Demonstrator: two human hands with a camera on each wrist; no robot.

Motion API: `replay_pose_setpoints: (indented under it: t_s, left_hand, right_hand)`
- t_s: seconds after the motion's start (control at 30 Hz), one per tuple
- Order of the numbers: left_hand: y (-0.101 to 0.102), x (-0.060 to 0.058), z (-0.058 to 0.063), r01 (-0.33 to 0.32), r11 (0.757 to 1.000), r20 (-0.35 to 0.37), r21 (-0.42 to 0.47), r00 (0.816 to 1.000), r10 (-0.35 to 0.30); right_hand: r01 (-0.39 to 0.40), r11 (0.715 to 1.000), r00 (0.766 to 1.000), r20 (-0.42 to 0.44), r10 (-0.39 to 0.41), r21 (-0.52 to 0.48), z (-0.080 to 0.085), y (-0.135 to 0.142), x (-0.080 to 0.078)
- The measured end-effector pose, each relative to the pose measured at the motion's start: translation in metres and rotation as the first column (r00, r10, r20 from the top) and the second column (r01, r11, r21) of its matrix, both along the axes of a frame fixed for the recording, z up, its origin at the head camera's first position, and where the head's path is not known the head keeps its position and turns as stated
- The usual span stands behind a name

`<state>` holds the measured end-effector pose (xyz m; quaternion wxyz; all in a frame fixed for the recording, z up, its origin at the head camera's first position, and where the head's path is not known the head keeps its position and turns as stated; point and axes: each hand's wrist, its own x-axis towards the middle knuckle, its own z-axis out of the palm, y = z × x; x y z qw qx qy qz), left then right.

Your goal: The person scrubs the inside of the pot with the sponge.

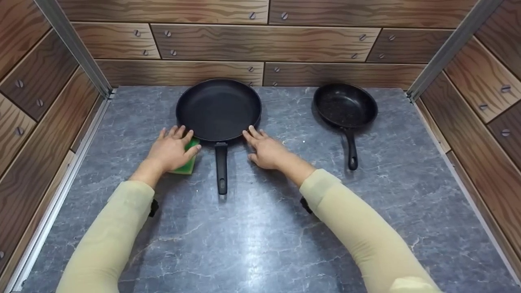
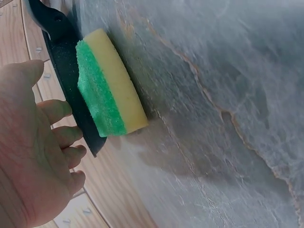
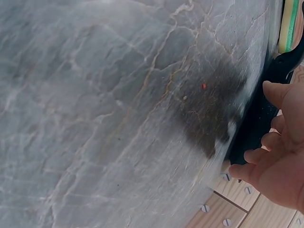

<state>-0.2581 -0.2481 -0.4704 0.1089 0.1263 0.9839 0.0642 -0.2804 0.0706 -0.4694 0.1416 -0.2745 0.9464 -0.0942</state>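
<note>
On the grey bench [image 1: 244, 244], two black pans are counted, a larger pan [image 1: 220, 108] at centre-left and a smaller pan [image 1: 346, 106] to its right, with one sponge [image 1: 188, 165] and two hands. Each pan's single handle is pointed toward the person. The larger pan is flanked by the left hand [image 1: 171, 150] and the right hand [image 1: 268, 151], placed at its near rim; the fingers of both are spread apart, clamped on nothing. Whether the rim is pressed cannot be told.

In the head view the sponge, beside the larger pan, is partly covered by the left hand; in the left wrist view its green layer is seen above a thicker yellow one. The smaller pan is shown only from the head. A red fleck [image 3: 204, 86] is made out only in the right wrist view.
</note>
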Motion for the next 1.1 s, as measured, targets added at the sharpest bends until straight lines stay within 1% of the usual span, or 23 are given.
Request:
replay_pose_setpoints:
  t_s: [0.2,0.47,0.67,0.8,0.97,1.1]
  left_hand:
    - [-0.003,-0.001,0.001,-0.012,1.0,0.008,-0.006,1.0,0.012]
    - [-0.006,-0.004,0.001,-0.027,0.999,0.013,0.026,1.0,0.027]
    - [-0.006,-0.007,-0.001,-0.034,0.999,0.016,0.032,0.999,0.033]
    - [-0.003,-0.008,0.001,-0.037,0.999,0.012,0.027,0.999,0.037]
    - [0.005,-0.008,0.006,-0.039,0.999,-0.018,0.022,0.999,0.04]
    - [0.021,-0.009,0.015,-0.023,0.999,-0.082,0.039,0.996,0.026]
  right_hand:
    - [-0.002,1.0,1.0,0.007,0.002,-0.008,-0.001,-0.004,-0.004]
    - [0.0,1.0,1.0,0.02,0.0,-0.001,-0.002,-0.008,-0.008]
    - [0.01,1.0,1.0,0.021,-0.01,0.014,-0.001,-0.01,-0.011]
    - [0.01,1.0,1.0,0.015,-0.01,-0.004,-0.002,-0.009,-0.011]
    - [0.007,0.998,1.0,-0.015,-0.008,-0.066,0.002,0.001,-0.011]
    - [0.024,0.994,0.999,-0.043,-0.028,-0.107,0.015,0.022,-0.012]
